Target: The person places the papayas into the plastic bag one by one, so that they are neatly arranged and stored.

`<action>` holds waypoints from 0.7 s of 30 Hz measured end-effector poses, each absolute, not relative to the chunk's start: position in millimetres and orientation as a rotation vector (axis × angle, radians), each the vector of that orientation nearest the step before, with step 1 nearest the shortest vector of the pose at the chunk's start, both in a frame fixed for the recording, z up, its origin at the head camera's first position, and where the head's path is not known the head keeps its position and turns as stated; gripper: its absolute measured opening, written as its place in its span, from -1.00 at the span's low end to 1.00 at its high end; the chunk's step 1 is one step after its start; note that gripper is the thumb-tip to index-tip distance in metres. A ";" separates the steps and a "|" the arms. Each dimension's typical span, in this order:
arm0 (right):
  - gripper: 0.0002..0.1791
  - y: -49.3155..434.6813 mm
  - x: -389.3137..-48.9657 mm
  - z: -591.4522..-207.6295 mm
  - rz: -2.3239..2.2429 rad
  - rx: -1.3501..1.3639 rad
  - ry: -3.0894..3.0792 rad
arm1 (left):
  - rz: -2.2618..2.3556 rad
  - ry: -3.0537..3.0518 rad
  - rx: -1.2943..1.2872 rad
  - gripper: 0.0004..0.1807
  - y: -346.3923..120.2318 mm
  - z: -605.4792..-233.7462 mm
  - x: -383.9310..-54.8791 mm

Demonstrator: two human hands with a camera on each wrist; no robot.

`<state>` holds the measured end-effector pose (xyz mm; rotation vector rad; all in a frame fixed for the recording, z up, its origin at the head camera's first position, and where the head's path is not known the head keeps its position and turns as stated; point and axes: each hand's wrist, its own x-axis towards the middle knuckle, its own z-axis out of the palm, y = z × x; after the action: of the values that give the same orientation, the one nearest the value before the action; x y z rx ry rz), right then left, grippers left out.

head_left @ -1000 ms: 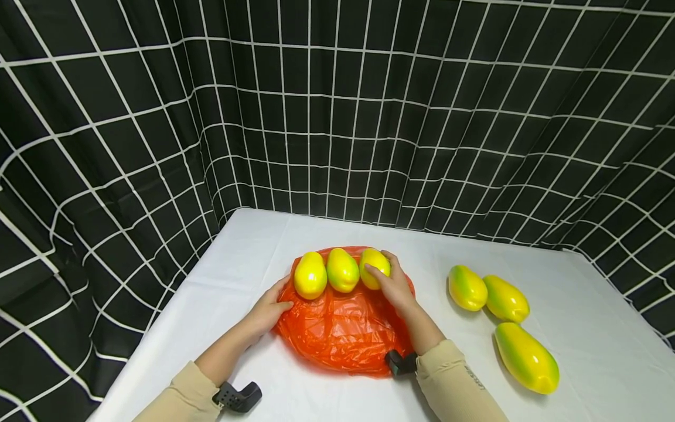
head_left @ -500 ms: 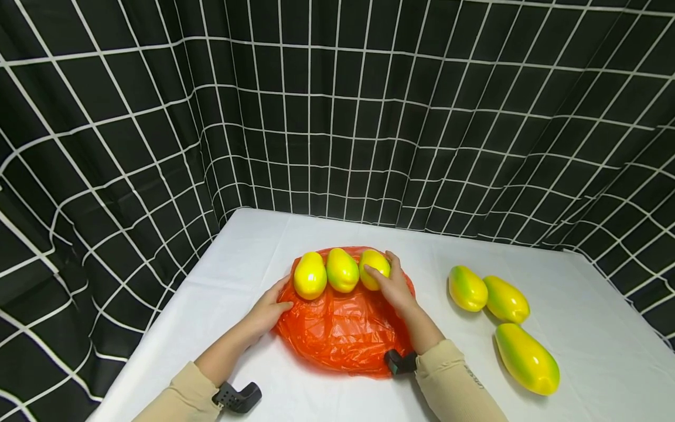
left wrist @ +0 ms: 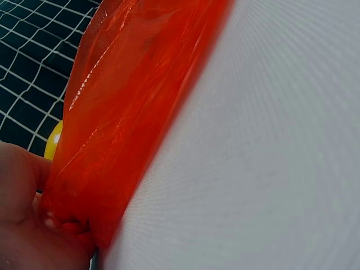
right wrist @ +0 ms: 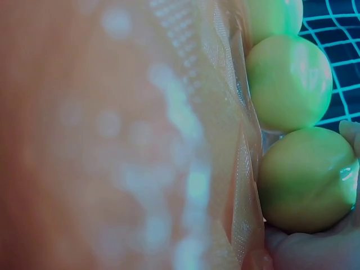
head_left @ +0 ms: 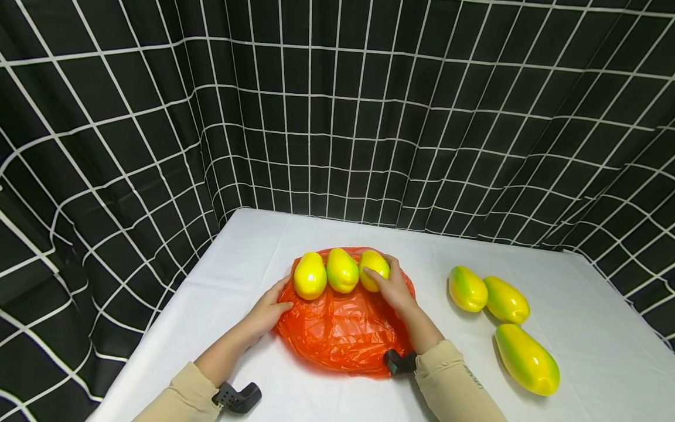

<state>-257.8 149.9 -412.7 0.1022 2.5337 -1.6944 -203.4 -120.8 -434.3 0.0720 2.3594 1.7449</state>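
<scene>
A red plastic bag (head_left: 343,334) lies spread on the white table. Three glossy yellow-green papayas (head_left: 343,271) sit in a row along its far part. My left hand (head_left: 265,313) grips the bag's left edge, thumb on top; in the left wrist view its fingers (left wrist: 67,225) curl behind the thin red film. My right hand (head_left: 394,287) holds the rightmost papaya (head_left: 373,271), thumb across its near side and fingers round its right side. In the right wrist view this papaya (right wrist: 309,180) rests in the palm, close against the middle papaya (right wrist: 289,84).
Three more papayas lie on the table to the right: two side by side (head_left: 468,288) and a larger one (head_left: 527,358) nearer the front. A black curtain with white grid lines (head_left: 337,117) surrounds the table's far and side edges (head_left: 295,220).
The right hand and the rightmost papaya have shifted very slightly downward in the head view. Bag, left hand and the other papayas have hardly moved.
</scene>
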 end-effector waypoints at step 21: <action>-0.20 148.7 -257.8 -410.7 -1.652 0.088 2.627 | 1.758 2.346 0.070 -0.31 -120.5 -434.5 -203.3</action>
<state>-257.8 148.7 -410.7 0.0881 2.6274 -1.6516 -203.3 -120.5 -434.5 0.0702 2.3457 1.7580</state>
